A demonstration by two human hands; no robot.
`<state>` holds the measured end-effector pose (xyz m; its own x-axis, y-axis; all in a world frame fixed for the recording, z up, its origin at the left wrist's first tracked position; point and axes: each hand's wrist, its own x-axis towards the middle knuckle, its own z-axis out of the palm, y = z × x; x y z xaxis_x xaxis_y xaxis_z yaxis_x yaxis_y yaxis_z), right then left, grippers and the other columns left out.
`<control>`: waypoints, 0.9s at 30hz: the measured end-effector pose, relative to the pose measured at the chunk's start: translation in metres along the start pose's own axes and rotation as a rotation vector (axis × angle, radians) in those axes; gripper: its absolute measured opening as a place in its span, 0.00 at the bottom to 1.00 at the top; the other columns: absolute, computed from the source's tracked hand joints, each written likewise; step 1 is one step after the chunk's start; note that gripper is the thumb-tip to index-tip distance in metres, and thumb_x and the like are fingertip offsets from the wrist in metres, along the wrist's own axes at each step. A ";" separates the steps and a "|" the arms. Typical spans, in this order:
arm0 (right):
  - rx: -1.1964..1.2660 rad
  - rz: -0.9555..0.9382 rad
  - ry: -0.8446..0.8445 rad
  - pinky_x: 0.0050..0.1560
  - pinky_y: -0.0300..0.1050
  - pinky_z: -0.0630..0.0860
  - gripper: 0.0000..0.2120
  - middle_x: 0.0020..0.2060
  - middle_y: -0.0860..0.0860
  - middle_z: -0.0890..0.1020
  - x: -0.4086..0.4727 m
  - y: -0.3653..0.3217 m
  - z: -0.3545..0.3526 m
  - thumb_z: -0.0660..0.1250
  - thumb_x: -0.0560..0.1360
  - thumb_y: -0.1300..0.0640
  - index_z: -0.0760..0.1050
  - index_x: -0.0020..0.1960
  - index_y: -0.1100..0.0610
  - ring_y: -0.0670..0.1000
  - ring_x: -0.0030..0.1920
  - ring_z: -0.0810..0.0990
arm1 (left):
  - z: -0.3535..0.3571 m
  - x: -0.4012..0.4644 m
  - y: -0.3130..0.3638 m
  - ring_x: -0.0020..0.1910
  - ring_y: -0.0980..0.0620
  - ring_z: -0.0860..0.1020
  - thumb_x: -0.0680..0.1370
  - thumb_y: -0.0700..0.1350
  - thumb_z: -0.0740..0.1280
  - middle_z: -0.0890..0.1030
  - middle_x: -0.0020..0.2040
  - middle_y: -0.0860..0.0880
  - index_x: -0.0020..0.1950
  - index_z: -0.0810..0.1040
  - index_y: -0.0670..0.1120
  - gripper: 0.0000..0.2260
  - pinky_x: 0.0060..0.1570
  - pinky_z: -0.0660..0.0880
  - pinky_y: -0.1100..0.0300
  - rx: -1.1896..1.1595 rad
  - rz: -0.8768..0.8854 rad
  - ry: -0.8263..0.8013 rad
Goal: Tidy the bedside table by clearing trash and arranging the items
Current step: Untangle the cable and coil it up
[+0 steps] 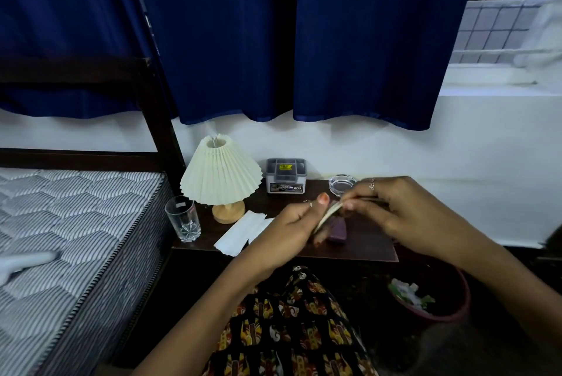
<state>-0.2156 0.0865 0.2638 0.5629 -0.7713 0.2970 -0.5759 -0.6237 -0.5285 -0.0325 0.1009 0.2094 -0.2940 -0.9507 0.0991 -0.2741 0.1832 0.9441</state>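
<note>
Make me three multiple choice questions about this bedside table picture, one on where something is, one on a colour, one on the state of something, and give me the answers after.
1. Where does the drinking glass stand?
A. at the bedside table's corner nearest the bed
B. beside the ashtray
C. in the bin

2. What colour are the curtains?
A. white
B. dark blue
C. red

3. What are the two hands doing?
A. resting flat on the table
B. both holding one thin pale item
C. lifting the lamp

Answers:
1 A, the glass is left of the lamp, next to the mattress.
2 B, the cloth over the window is deep blue.
3 B, the left hand and right hand pinch the pale item between them.
</note>
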 end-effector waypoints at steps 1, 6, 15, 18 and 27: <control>0.060 0.010 0.032 0.47 0.40 0.76 0.07 0.39 0.42 0.84 0.001 0.003 0.000 0.67 0.75 0.56 0.80 0.44 0.45 0.42 0.43 0.81 | 0.001 -0.001 0.002 0.31 0.53 0.66 0.77 0.63 0.51 0.68 0.28 0.52 0.31 0.73 0.51 0.23 0.38 0.63 0.58 -0.116 -0.018 -0.005; 0.353 0.009 0.140 0.54 0.40 0.76 0.07 0.43 0.44 0.84 0.005 0.017 0.018 0.66 0.75 0.59 0.81 0.48 0.50 0.44 0.49 0.82 | 0.003 -0.002 0.007 0.28 0.57 0.59 0.74 0.54 0.61 0.61 0.27 0.53 0.44 0.82 0.47 0.14 0.30 0.58 0.64 -0.576 -0.006 -0.001; 0.386 -0.009 0.362 0.46 0.43 0.76 0.09 0.42 0.46 0.81 0.004 0.022 0.029 0.66 0.75 0.64 0.76 0.46 0.51 0.49 0.43 0.80 | -0.002 0.002 0.014 0.23 0.59 0.56 0.76 0.53 0.63 0.56 0.25 0.54 0.44 0.82 0.39 0.17 0.25 0.51 0.65 -0.654 -0.132 0.012; 0.311 -0.060 0.449 0.47 0.36 0.75 0.06 0.40 0.45 0.81 0.002 0.018 0.029 0.66 0.75 0.65 0.77 0.45 0.54 0.45 0.44 0.80 | 0.003 0.002 0.014 0.23 0.59 0.55 0.78 0.55 0.61 0.56 0.25 0.54 0.43 0.82 0.41 0.19 0.25 0.51 0.65 -0.605 -0.188 0.030; 0.279 0.090 0.456 0.44 0.34 0.74 0.05 0.39 0.45 0.82 0.011 0.020 0.034 0.65 0.76 0.63 0.77 0.46 0.55 0.42 0.41 0.79 | 0.012 0.006 0.020 0.25 0.58 0.55 0.78 0.60 0.57 0.56 0.26 0.54 0.41 0.82 0.43 0.24 0.26 0.52 0.64 -0.538 -0.159 0.011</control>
<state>-0.2011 0.0704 0.2299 0.1680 -0.8356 0.5230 -0.3958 -0.5431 -0.7406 -0.0500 0.1021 0.2249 -0.2772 -0.9591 -0.0574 0.1924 -0.1140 0.9747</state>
